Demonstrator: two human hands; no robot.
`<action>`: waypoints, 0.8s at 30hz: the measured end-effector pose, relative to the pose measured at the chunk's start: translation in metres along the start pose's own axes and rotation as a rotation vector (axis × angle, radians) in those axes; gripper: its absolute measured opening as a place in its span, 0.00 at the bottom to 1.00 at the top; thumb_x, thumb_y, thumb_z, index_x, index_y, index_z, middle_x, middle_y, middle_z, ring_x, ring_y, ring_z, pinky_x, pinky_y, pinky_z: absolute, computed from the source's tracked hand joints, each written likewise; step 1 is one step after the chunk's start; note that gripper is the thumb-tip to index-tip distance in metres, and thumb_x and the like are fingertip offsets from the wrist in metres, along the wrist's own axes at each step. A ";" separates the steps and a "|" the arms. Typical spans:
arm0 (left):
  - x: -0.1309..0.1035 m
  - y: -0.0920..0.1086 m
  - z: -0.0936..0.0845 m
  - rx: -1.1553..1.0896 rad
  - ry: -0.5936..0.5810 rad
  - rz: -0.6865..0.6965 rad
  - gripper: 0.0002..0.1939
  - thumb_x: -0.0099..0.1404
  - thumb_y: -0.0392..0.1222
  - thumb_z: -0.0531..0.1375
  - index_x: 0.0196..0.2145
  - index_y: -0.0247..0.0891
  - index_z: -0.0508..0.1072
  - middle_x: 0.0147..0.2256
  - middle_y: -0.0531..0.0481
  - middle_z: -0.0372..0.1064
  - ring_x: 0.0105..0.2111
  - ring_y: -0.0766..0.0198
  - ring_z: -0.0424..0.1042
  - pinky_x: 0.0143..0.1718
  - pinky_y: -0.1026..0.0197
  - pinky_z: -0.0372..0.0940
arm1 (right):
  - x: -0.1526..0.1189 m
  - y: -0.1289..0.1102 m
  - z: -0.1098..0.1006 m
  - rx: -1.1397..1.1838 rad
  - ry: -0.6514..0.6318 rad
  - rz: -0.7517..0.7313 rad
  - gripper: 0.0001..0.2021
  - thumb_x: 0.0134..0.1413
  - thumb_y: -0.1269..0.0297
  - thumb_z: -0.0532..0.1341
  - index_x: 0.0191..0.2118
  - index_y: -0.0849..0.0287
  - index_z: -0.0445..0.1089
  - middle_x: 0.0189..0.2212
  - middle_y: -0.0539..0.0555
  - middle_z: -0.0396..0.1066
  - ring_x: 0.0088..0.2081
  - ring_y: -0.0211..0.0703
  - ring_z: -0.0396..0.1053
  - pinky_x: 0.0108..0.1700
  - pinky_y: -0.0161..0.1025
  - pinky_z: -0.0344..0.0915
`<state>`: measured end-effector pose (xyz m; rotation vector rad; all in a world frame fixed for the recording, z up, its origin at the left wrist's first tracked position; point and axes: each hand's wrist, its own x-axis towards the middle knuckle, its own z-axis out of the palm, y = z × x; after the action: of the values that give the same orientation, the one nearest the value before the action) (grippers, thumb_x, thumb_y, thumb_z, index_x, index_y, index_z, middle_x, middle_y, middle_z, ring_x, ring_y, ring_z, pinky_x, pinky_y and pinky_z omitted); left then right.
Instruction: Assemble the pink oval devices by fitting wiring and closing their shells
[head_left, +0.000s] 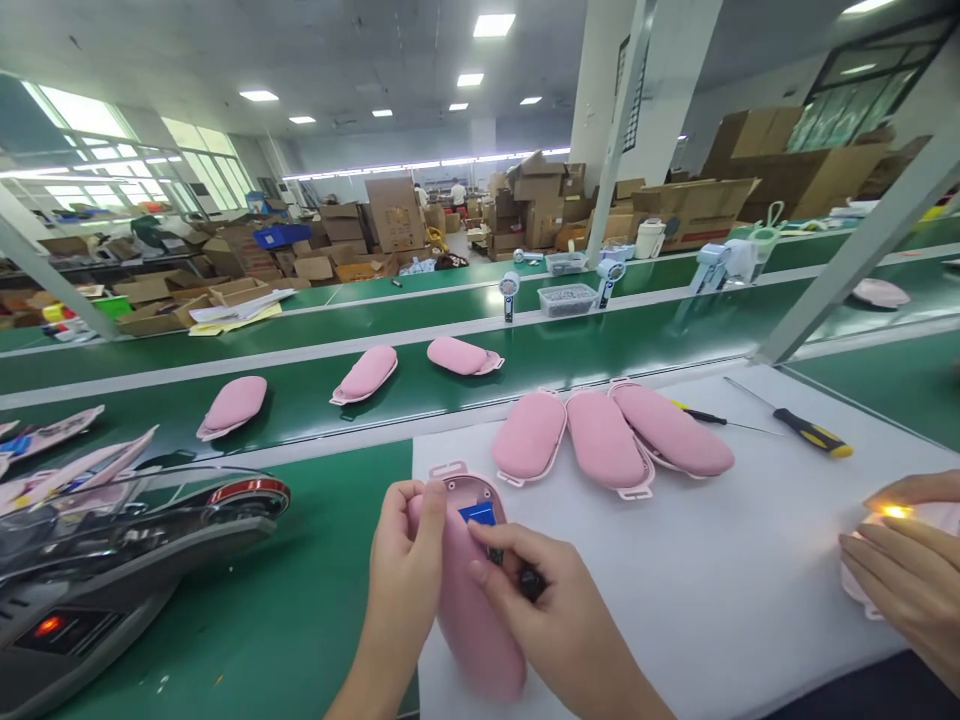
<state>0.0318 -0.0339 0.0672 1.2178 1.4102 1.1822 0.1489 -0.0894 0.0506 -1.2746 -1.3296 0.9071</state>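
Note:
My left hand (409,560) is closed around a pink oval padded cover (480,640), thumb on its face. The cover lies tilted across an opened pink plastic shell (450,476), in which a blue block (478,514) shows. My right hand (555,590) is closed at the cover's right edge, its thumb and forefinger near the blue block. A black rounded thing (532,583) sits in its curled fingers, mostly hidden, so I cannot tell its kind. Beyond my hands several pink oval cases (529,435) lie on the white sheet (675,580).
Two screwdrivers (814,432) lie at the right. Another person's hands (907,550) hold a pink part with a glowing light. A grey machine (135,570) with a red lamp stands left. Pink cases (232,405) lie along the green conveyor (300,430); small fans (508,290) stand behind.

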 end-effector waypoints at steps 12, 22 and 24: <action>0.022 -0.012 -0.004 -0.138 -0.019 -0.070 0.34 0.38 0.72 0.63 0.29 0.39 0.68 0.25 0.53 0.65 0.29 0.61 0.63 0.28 0.61 0.61 | -0.001 0.032 -0.014 -0.178 0.033 0.016 0.11 0.58 0.61 0.57 0.43 0.59 0.72 0.35 0.52 0.75 0.35 0.40 0.72 0.37 0.34 0.68; 0.015 -0.016 -0.022 -0.198 0.026 0.090 0.34 0.46 0.64 0.63 0.48 0.49 0.61 0.55 0.46 0.58 0.51 0.47 0.64 0.41 0.49 0.66 | -0.012 0.032 0.015 -0.208 0.229 -0.075 0.09 0.55 0.59 0.63 0.38 0.59 0.70 0.32 0.50 0.71 0.31 0.37 0.69 0.31 0.34 0.67; 0.016 -0.013 -0.036 -0.274 -0.007 0.068 0.30 0.49 0.62 0.62 0.47 0.51 0.62 0.57 0.48 0.56 0.53 0.48 0.64 0.38 0.52 0.68 | -0.009 0.035 0.007 -0.232 0.133 0.037 0.07 0.49 0.64 0.64 0.35 0.58 0.70 0.29 0.48 0.72 0.30 0.39 0.69 0.29 0.32 0.65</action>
<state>-0.0076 -0.0223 0.0583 1.0821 1.1639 1.3668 0.1485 -0.0919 0.0137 -1.5153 -1.3380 0.6941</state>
